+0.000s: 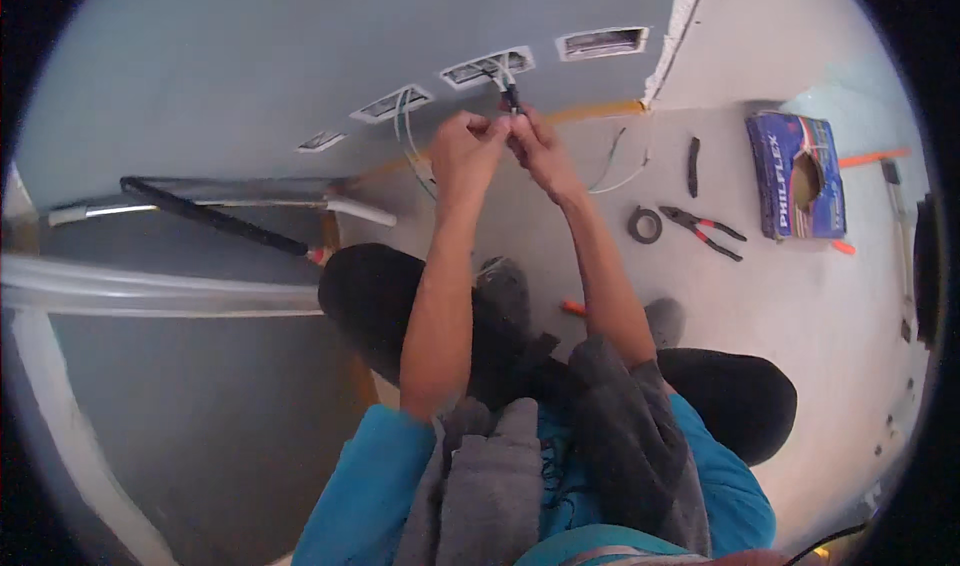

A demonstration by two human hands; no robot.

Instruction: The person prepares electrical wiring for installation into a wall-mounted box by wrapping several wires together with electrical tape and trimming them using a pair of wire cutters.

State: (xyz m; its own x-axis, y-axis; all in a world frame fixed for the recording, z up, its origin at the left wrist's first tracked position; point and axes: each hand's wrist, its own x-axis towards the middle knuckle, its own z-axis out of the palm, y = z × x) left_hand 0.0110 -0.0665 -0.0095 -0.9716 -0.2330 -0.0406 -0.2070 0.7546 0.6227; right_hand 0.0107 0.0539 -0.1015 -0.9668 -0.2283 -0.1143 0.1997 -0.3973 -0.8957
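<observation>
Pale and green wires come out of a wall opening [487,67] to a black-wrapped bunch [513,99]. My right hand [540,154] grips this bunch just below the opening. My left hand [468,149] is closed, thumb and fingertips meeting my right thumb at the bunch's lower end; what it pinches is too small to make out. More loose wires [407,135] hang from the opening to the left and lie on the floor behind both hands.
On the floor [700,296] at the right lie pliers [692,224], a black tape roll [645,225], a short black tool [693,166], a blue box [795,181] and orange-handled items [872,156]. At the left are long translucent tubes [150,285] and a black-covered bar [210,221].
</observation>
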